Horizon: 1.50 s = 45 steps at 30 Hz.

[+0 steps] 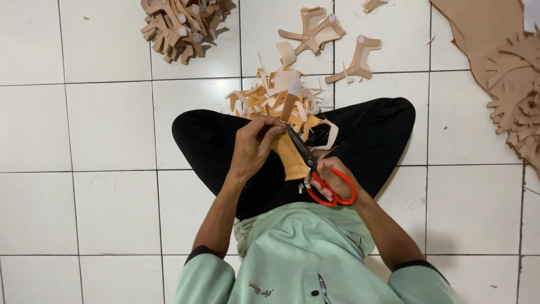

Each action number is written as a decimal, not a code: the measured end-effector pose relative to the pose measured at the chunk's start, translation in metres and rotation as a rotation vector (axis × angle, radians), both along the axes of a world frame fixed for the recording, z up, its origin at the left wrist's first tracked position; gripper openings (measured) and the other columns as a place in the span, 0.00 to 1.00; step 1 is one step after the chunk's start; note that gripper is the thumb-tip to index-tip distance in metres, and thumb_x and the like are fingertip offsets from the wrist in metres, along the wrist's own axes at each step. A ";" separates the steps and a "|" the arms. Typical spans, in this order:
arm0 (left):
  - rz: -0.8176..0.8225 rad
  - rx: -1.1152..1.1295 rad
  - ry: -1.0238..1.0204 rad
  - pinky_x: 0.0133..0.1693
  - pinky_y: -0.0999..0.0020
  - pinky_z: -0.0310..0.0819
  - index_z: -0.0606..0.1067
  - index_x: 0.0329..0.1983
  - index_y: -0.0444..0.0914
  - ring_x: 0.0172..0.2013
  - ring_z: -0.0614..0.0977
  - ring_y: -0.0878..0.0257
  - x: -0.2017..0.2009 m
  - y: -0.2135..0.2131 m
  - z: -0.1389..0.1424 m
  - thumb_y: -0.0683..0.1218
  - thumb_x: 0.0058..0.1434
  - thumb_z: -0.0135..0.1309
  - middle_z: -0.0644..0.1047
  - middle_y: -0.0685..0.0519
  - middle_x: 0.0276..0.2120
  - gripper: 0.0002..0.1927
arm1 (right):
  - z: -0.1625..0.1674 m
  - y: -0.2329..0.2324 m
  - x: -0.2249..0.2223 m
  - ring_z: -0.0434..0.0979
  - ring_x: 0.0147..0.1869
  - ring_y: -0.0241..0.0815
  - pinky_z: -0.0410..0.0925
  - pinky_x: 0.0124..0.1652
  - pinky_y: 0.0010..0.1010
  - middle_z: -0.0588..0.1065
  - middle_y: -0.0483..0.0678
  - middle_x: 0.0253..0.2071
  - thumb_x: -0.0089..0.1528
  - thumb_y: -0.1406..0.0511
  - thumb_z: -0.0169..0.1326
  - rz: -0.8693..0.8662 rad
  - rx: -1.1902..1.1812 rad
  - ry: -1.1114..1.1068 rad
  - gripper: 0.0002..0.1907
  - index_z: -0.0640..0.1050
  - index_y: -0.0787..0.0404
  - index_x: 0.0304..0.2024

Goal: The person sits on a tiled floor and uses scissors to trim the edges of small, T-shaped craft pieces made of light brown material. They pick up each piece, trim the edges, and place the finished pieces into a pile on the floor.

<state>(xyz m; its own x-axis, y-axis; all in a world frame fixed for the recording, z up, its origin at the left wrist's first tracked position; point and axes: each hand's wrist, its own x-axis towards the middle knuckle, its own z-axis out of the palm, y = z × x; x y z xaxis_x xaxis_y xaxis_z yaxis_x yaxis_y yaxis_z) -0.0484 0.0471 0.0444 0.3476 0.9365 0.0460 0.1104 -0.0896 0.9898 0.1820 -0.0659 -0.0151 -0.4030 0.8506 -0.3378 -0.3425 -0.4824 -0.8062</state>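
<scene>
I sit cross-legged on a white tiled floor. My left hand [254,146] grips a tan shaped piece [290,155] of leather-like sheet, holding it up over my lap. My right hand [331,181] has its fingers through the orange handles of a pair of scissors [318,174]. The dark blades lie against the right edge of the tan piece, pointing up and left toward my left thumb.
A heap of tan and cream offcuts [275,98] lies just beyond my black-trousered legs [371,135]. Several cut shapes [315,31] lie farther out, a stacked pile [180,25] at upper left, and large brown sheets [506,62] at the right edge.
</scene>
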 end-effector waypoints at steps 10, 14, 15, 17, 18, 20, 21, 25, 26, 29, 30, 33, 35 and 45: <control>0.385 0.150 0.047 0.42 0.71 0.83 0.72 0.48 0.31 0.46 0.82 0.60 0.010 -0.014 -0.017 0.40 0.69 0.56 0.75 0.43 0.53 0.08 | 0.014 0.023 -0.022 0.75 0.23 0.34 0.67 0.25 0.25 0.75 0.46 0.23 0.60 0.69 0.65 -0.361 0.691 -0.977 0.10 0.76 0.65 0.39; 0.125 -0.398 -0.221 0.42 0.72 0.81 0.68 0.55 0.33 0.41 0.83 0.64 0.023 -0.023 -0.037 0.42 0.68 0.57 0.78 0.48 0.41 0.16 | 0.017 0.042 -0.018 0.78 0.31 0.42 0.71 0.29 0.30 0.77 0.51 0.33 0.57 0.70 0.66 -0.435 1.134 -1.216 0.15 0.75 0.65 0.44; -0.036 -0.637 -0.370 0.44 0.73 0.82 0.67 0.58 0.33 0.43 0.83 0.65 0.027 -0.027 -0.042 0.43 0.69 0.54 0.78 0.49 0.41 0.17 | 0.017 0.044 -0.019 0.77 0.29 0.43 0.70 0.28 0.32 0.76 0.51 0.32 0.55 0.69 0.68 -0.414 1.167 -1.221 0.17 0.75 0.66 0.43; 0.064 -0.602 -0.496 0.43 0.74 0.78 0.66 0.59 0.33 0.42 0.82 0.65 0.038 -0.030 -0.051 0.40 0.67 0.57 0.78 0.49 0.41 0.20 | 0.016 0.045 -0.022 0.77 0.28 0.45 0.70 0.28 0.34 0.75 0.51 0.30 0.54 0.69 0.69 -0.413 1.199 -1.221 0.19 0.75 0.66 0.42; 0.106 -0.580 -0.561 0.42 0.74 0.77 0.65 0.59 0.33 0.41 0.81 0.64 0.041 -0.029 -0.056 0.38 0.65 0.58 0.78 0.48 0.41 0.22 | 0.015 0.046 -0.024 0.77 0.29 0.46 0.70 0.28 0.34 0.75 0.50 0.30 0.53 0.69 0.69 -0.440 1.197 -1.224 0.18 0.75 0.65 0.42; 0.162 -0.397 -0.648 0.46 0.74 0.78 0.63 0.55 0.36 0.45 0.82 0.67 0.044 -0.030 -0.063 0.41 0.66 0.58 0.78 0.51 0.45 0.19 | 0.015 0.047 -0.023 0.77 0.30 0.46 0.70 0.29 0.34 0.74 0.49 0.29 0.54 0.69 0.69 -0.500 1.205 -1.259 0.18 0.75 0.65 0.42; 0.186 -0.302 -0.688 0.49 0.74 0.78 0.62 0.53 0.37 0.47 0.82 0.68 0.044 -0.029 -0.067 0.42 0.66 0.58 0.78 0.52 0.46 0.18 | 0.014 0.049 -0.022 0.77 0.30 0.46 0.70 0.29 0.34 0.73 0.49 0.29 0.54 0.68 0.70 -0.539 1.218 -1.288 0.19 0.74 0.66 0.42; 0.131 -0.396 -0.237 0.43 0.72 0.76 0.78 0.44 0.28 0.39 0.81 0.66 0.037 -0.034 -0.079 0.46 0.75 0.56 0.82 0.46 0.39 0.13 | 0.013 0.057 -0.008 0.77 0.28 0.44 0.70 0.28 0.33 0.73 0.48 0.28 0.56 0.68 0.72 -0.568 1.261 -1.235 0.19 0.75 0.66 0.41; 0.072 -0.463 -0.261 0.43 0.73 0.76 0.77 0.46 0.30 0.40 0.81 0.67 0.038 -0.033 -0.082 0.46 0.73 0.55 0.81 0.48 0.39 0.12 | 0.012 0.060 -0.007 0.77 0.28 0.44 0.70 0.28 0.33 0.74 0.48 0.29 0.56 0.68 0.71 -0.533 1.303 -1.214 0.18 0.75 0.66 0.41; 0.039 -0.495 -0.476 0.46 0.71 0.79 0.76 0.50 0.29 0.43 0.83 0.63 0.036 -0.029 -0.082 0.44 0.66 0.60 0.82 0.47 0.43 0.15 | 0.008 0.058 -0.010 0.78 0.30 0.45 0.71 0.30 0.33 0.76 0.48 0.31 0.56 0.65 0.70 -0.481 1.303 -1.180 0.18 0.76 0.65 0.42; 0.041 -0.459 -0.573 0.47 0.70 0.81 0.76 0.51 0.28 0.44 0.85 0.61 0.035 -0.022 -0.079 0.42 0.64 0.63 0.82 0.46 0.45 0.17 | 0.006 0.054 -0.015 0.78 0.30 0.44 0.71 0.30 0.32 0.76 0.49 0.31 0.57 0.62 0.70 -0.530 1.235 -1.207 0.19 0.76 0.65 0.43; 0.278 -0.403 -0.471 0.46 0.66 0.85 0.74 0.52 0.26 0.42 0.84 0.59 0.029 -0.001 -0.061 0.40 0.63 0.61 0.80 0.45 0.42 0.17 | 0.003 0.044 -0.022 0.79 0.31 0.37 0.72 0.31 0.25 0.77 0.46 0.31 0.60 0.54 0.67 -0.565 0.866 -1.038 0.25 0.77 0.68 0.46; 0.315 -0.438 -0.598 0.47 0.65 0.85 0.74 0.52 0.26 0.44 0.84 0.59 0.022 0.007 -0.047 0.38 0.63 0.61 0.80 0.45 0.44 0.17 | 0.002 0.032 -0.024 0.78 0.29 0.31 0.71 0.28 0.21 0.77 0.43 0.29 0.62 0.48 0.61 -0.455 0.618 -0.841 0.29 0.78 0.69 0.47; 0.262 -0.498 -0.648 0.48 0.65 0.83 0.74 0.53 0.25 0.44 0.84 0.59 0.014 0.003 -0.029 0.38 0.64 0.60 0.80 0.44 0.45 0.16 | 0.006 0.009 -0.028 0.68 0.18 0.27 0.63 0.18 0.19 0.69 0.42 0.22 0.65 0.42 0.52 -0.174 0.208 -0.226 0.33 0.77 0.70 0.40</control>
